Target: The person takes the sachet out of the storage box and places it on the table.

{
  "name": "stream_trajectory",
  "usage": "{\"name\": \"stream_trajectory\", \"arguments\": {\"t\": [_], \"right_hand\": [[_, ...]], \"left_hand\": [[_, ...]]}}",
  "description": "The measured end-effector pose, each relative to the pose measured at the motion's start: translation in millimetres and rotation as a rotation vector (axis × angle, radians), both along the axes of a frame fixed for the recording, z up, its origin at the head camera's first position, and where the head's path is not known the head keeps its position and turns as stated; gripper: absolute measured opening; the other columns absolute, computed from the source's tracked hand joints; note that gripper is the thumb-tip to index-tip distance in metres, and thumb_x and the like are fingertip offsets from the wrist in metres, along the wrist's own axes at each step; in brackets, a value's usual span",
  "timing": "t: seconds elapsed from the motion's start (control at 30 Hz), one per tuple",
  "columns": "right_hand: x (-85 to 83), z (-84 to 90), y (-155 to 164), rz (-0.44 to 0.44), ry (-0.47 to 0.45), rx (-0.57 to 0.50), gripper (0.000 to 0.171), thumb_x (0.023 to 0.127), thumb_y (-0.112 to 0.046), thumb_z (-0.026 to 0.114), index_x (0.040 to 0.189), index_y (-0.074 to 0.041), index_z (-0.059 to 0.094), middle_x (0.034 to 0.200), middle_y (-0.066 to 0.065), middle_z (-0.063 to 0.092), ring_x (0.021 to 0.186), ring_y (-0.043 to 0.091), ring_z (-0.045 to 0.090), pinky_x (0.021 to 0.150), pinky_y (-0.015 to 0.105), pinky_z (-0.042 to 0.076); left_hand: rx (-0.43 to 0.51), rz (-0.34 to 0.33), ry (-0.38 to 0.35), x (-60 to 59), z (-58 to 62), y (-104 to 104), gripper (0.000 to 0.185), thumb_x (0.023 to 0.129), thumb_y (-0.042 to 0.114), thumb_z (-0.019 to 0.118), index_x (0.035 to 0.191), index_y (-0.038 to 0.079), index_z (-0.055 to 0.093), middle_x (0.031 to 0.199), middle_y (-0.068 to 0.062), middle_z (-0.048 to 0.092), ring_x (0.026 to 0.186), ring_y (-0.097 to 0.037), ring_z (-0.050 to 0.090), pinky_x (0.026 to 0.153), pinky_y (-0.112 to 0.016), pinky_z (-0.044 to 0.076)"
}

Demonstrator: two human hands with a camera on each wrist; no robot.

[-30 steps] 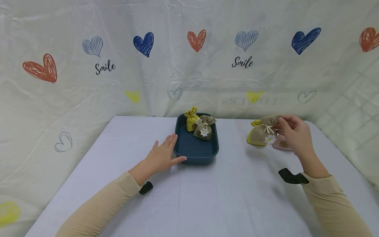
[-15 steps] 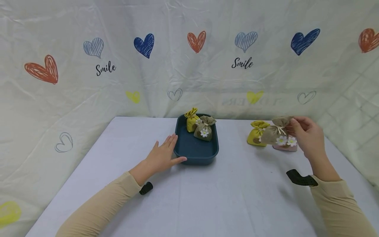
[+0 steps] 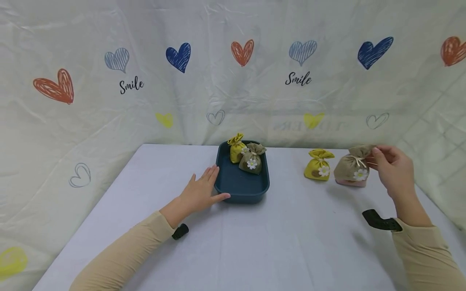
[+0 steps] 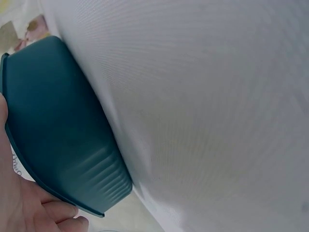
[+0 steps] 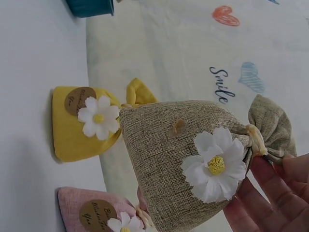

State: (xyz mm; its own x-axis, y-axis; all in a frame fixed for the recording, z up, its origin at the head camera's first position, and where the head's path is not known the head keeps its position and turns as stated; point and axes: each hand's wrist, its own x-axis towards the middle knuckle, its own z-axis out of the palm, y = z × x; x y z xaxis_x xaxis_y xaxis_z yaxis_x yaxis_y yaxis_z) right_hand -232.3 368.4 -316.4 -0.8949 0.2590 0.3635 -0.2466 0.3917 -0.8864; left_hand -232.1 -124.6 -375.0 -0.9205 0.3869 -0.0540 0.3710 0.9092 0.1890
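My right hand (image 3: 395, 171) pinches the gathered top of a grey-brown cloth sachet (image 5: 178, 154) with a white daisy and a thin tie. The sachet hangs above the table, in front of a pink sachet (image 5: 94, 210), most of which it hides in the head view. To its left a yellow sachet (image 3: 317, 165) stands on the table. With fingers spread straight, my left hand (image 3: 196, 194) rests against the left rim of a dark teal tray (image 3: 242, 198). Inside the tray's far end sit another yellow sachet (image 3: 236, 150) and a grey-brown sachet (image 3: 251, 161).
A white cloth covers the table (image 3: 284, 238). Behind it hangs a pale curtain (image 3: 269, 97) printed with hearts and the word Smile. Each wrist wears a black strap, such as the right wrist's strap (image 3: 381, 221).
My right hand has moved to the right with the grey-brown sachet, from in front of the yellow sachet to in front of the pink one. My left hand stays at the tray.
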Motion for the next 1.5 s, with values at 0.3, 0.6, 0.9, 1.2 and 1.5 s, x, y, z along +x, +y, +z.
{"name": "stream_trajectory", "arguments": {"t": [0.3,0.6,0.9,1.2,1.5], "right_hand": [[-0.6,-3.5,12.9,-0.013,-0.039,-0.072,0.021,0.107,-0.011,0.052,0.1,-0.028,0.061,0.081,-0.029,0.066,0.071,-0.012,0.065,0.063,0.007,0.051],[-0.6,-5.0,31.4,0.024,-0.063,-0.034,0.021,0.108,-0.011,0.049,0.1,-0.028,0.059,0.082,-0.03,0.065,0.07,-0.012,0.065,0.063,0.007,0.05],[-1.6,-9.8,48.0,-0.012,-0.141,0.053,0.018,0.11,-0.014,0.045,0.103,-0.028,0.054,0.084,-0.034,0.058,0.071,-0.017,0.06,0.062,0.006,0.049],[-1.8,-14.9,61.4,-0.058,-0.132,0.0,0.025,0.109,-0.01,0.043,0.099,-0.031,0.054,0.079,-0.035,0.058,0.067,-0.017,0.059,0.059,0.005,0.047],[-1.1,-16.8,71.9,-0.143,-0.199,0.098,0.019,0.111,-0.014,0.039,0.101,-0.024,0.051,0.076,-0.036,0.05,0.065,-0.021,0.052,0.057,0.005,0.046]], "left_hand": [[-0.002,-0.003,0.005,-1.2,-1.3,-1.0,0.103,0.096,0.073,0.048,0.165,0.005,0.011,0.17,-0.012,0.012,0.156,-0.029,0.012,0.119,-0.065,0.015],[0.018,0.004,-0.004,-0.2,-2.3,-0.1,0.103,0.096,0.072,0.051,0.165,0.005,0.012,0.17,-0.012,0.013,0.156,-0.029,0.012,0.118,-0.066,0.015],[0.011,0.001,0.005,-0.8,-4.7,-0.6,0.104,0.096,0.073,0.05,0.165,0.005,0.011,0.17,-0.012,0.012,0.156,-0.027,0.012,0.118,-0.066,0.015],[0.005,0.001,0.003,-1.9,-3.2,0.3,0.104,0.096,0.073,0.05,0.165,0.006,0.011,0.17,-0.011,0.011,0.156,-0.027,0.012,0.119,-0.065,0.015],[0.008,0.009,-0.001,-1.2,-3.8,0.6,0.104,0.096,0.073,0.05,0.165,0.006,0.011,0.171,-0.01,0.01,0.156,-0.027,0.012,0.119,-0.065,0.015]]}}
